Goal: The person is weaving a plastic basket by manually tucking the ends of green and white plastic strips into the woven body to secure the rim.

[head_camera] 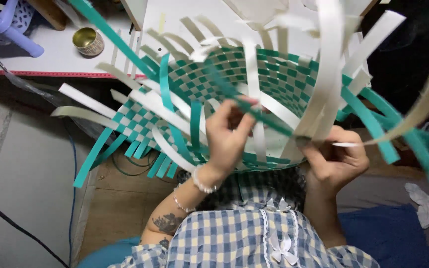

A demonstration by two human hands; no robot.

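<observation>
Up and left of her left hand (227,131) sits a small round gold tin (88,40). That hand pinches a teal strip (254,113) across the half-woven teal-and-white basket (254,74); the right hand (336,156) grips a white strip (358,143). Weaving seems midway; tucking the strip under needs care.
</observation>
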